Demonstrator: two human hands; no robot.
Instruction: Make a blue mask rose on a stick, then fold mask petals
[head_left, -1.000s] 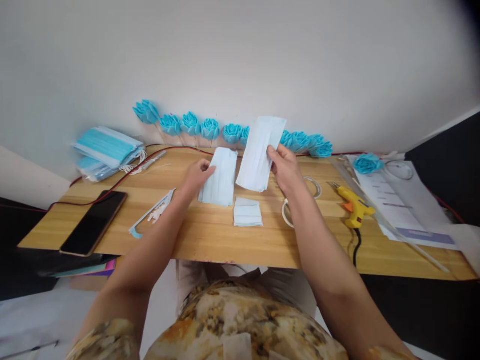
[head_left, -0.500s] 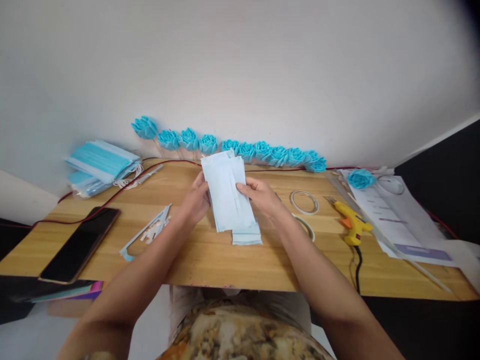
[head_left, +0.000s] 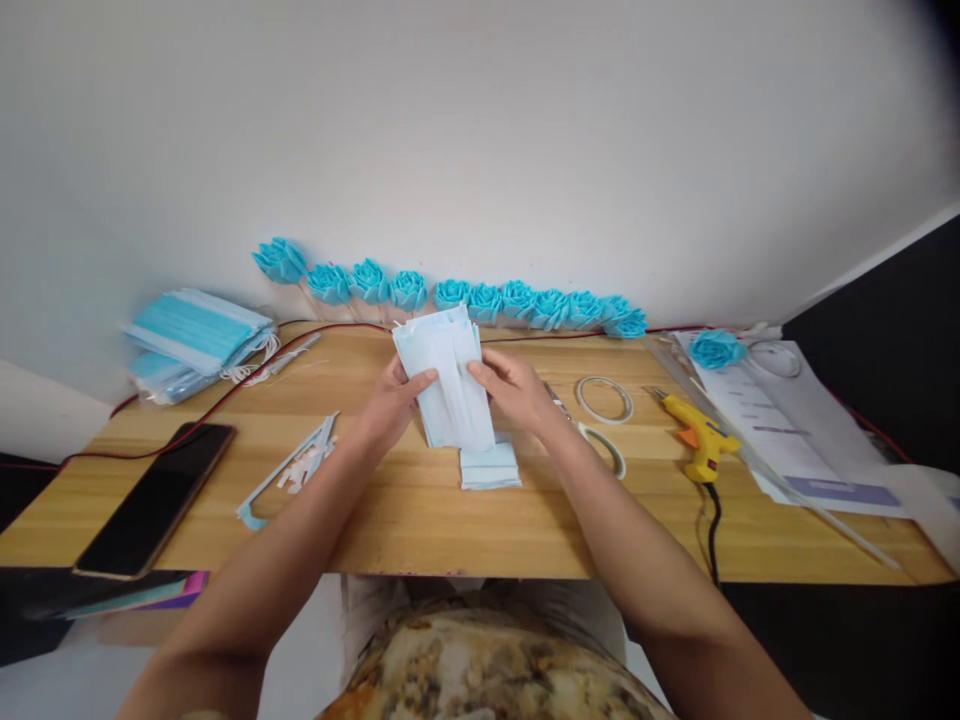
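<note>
Above the wooden table, a stack of pale blue mask sheets (head_left: 454, 405) is held upright between my two hands. My left hand (head_left: 396, 398) pinches its left edge with the thumb across the front. On the right edge, the thumb and fingers of my right hand (head_left: 514, 385) close round the layers. The sheets are fanned slightly, and their edges do not line up. Just below them, a small folded pale blue piece (head_left: 489, 468) lies on the table, its top partly covered by the stack.
Blue fabric flowers (head_left: 517, 300) line the wall. Masks (head_left: 199, 335) and a phone (head_left: 155, 500) lie left, beside cut strips and scraps (head_left: 304, 465). To the right are scissors (head_left: 604, 447), a tape ring (head_left: 604, 400), a yellow glue gun (head_left: 701, 437) and printed paper (head_left: 780, 430). A red-black cable (head_left: 262, 365) crosses the table.
My left thumb has moved inward over the front of the stack. The sheets have shifted against each other, and their lower end has risen slightly, showing more of the folded piece.
</note>
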